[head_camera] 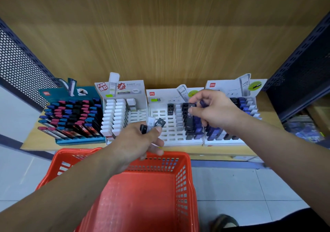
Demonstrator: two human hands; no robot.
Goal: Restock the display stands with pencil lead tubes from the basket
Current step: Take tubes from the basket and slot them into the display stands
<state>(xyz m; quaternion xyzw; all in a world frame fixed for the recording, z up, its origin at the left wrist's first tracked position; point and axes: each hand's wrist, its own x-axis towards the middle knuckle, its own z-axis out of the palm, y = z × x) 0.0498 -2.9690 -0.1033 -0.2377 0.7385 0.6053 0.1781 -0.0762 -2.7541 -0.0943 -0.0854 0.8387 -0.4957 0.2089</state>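
Shelf [214, 151] carries four part-filled stands [160, 93]; basket [185, 160] in front. Left grip [137, 142] clasps three tubes [159, 123]; right grip [214, 112] pinches a black tube [189, 119].

Left forearm stretched across the red basket [180, 187], left hand [142, 140] just over its far rim, fingers curled round a few tubes [154, 123]. Right forearm ran past the basket's right side, right hand [215, 110] beyond the rim, thumb and forefinger pinching a dark tube [190, 118].

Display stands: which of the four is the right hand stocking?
The third stand from the left, white with many empty slots on its left side. The right hand pinches a black tube above its black column.
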